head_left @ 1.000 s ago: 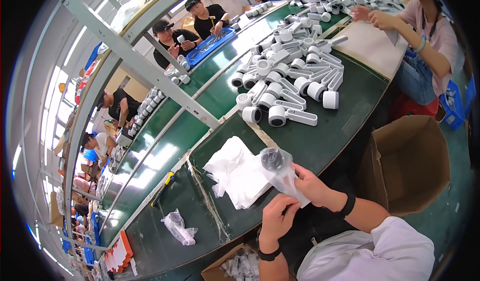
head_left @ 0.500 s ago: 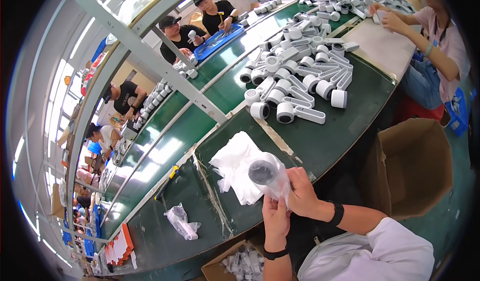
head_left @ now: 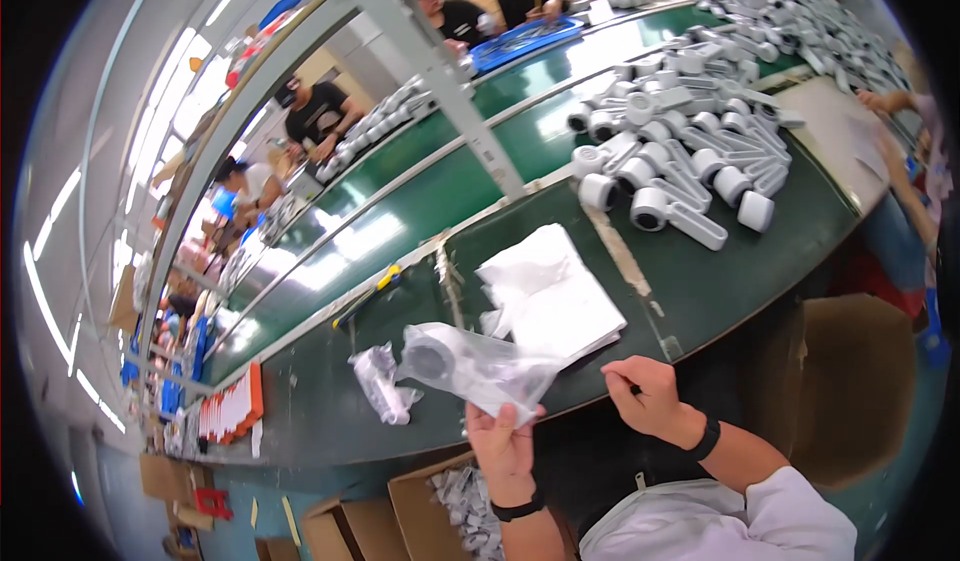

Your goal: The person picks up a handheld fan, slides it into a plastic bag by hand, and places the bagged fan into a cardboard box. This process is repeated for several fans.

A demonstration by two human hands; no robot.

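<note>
My left hand is closed on the gathered end of a clear plastic bag holding a white handheld device with a dark round face. The bag tilts up and left above the green bench. Over the bench's front edge is my right hand, its fingers curled in and nothing visible in them. Just behind the held bag lies a stack of thin white plastic bags. Another bagged white device rests on the bench left of it.
Loose white devices are heaped at the right of the bench. A yellow-handled tool lies at left, near orange-edged white cards. Cardboard boxes stand at right and below the bench. A metal frame post rises behind; co-workers sit beyond.
My right hand has let go of the bagged device and drawn off to the right. My left hand has carried it leftward, toward the other bagged one. The whole view has turned left.
</note>
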